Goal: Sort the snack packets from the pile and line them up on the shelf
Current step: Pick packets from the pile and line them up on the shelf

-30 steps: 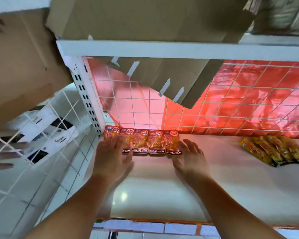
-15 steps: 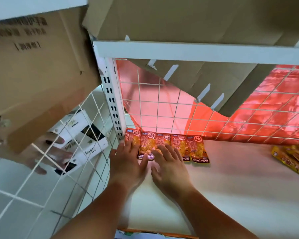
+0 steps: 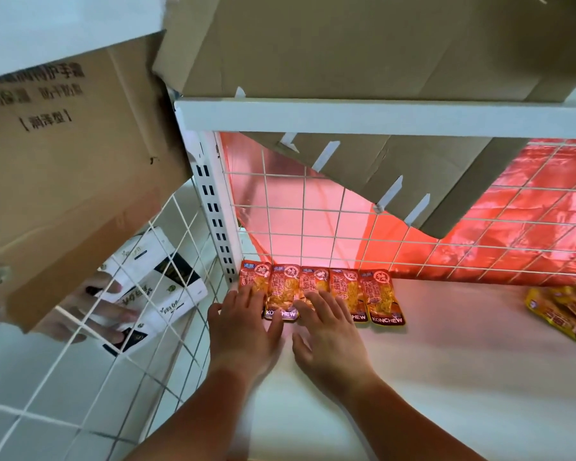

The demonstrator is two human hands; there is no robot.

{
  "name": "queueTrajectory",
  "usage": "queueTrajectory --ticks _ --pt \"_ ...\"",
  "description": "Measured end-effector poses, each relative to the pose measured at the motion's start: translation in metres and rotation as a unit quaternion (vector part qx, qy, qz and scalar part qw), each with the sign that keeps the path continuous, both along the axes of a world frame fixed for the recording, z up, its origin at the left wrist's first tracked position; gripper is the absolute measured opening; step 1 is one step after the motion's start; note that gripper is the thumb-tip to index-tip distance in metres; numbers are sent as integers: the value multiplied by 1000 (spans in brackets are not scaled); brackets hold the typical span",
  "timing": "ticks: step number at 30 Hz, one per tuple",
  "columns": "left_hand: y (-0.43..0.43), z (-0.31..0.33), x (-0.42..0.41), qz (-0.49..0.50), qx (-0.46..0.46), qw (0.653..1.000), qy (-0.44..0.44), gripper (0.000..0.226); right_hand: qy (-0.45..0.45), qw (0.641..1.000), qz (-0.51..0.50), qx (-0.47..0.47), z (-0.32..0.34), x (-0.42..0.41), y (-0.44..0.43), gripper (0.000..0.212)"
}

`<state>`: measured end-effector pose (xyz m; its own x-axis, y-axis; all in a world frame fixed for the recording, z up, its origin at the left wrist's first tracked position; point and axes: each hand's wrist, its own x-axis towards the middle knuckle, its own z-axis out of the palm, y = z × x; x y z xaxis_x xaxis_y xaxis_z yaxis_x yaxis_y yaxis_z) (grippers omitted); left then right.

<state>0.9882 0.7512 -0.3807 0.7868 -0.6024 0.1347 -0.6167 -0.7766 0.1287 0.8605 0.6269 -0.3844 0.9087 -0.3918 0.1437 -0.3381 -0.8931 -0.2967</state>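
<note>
Red packets half-hidden by left hand, right hand, yellow packets edge-cropped

The white shelf is open from the front, with free surface between the red snack packets in the back-left corner and the yellow packets at the right. A wire back panel closes the rear and a wire side panel closes the left. A cardboard flap hangs low overhead.
</note>
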Motion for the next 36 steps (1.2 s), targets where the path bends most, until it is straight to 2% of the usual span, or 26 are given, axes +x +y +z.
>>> queueTrajectory --ticks 10,17,20,22,24,27,31,36 --pt "0 -4 0 -34 -38 998 -22 64 -8 1000 -8 7 -1 1 0 60" --pt "1 -3 -1 -68 -62 995 -24 74 -25 1000 -15 12 3 0 1 67" --pt "3 1 -6 -90 -46 994 -27 74 -39 999 -13 0 8 -4 2 61" --pt "3 2 -16 -126 -62 989 -43 67 -75 997 -9 -20 12 -14 1 46" --pt "2 3 -32 -157 -104 980 -69 57 -103 994 -17 -40 15 -31 -4 36" --pt "-10 12 -62 -176 -118 974 -75 55 -102 992 -32 -68 24 -69 -22 36" --pt "-52 42 -104 -222 -140 962 -69 54 -150 980 -47 -121 60 -126 -65 41" --pt "-145 123 -179 -339 -226 907 -108 54 -198 950 -106 -217 153 -225 -133 43"
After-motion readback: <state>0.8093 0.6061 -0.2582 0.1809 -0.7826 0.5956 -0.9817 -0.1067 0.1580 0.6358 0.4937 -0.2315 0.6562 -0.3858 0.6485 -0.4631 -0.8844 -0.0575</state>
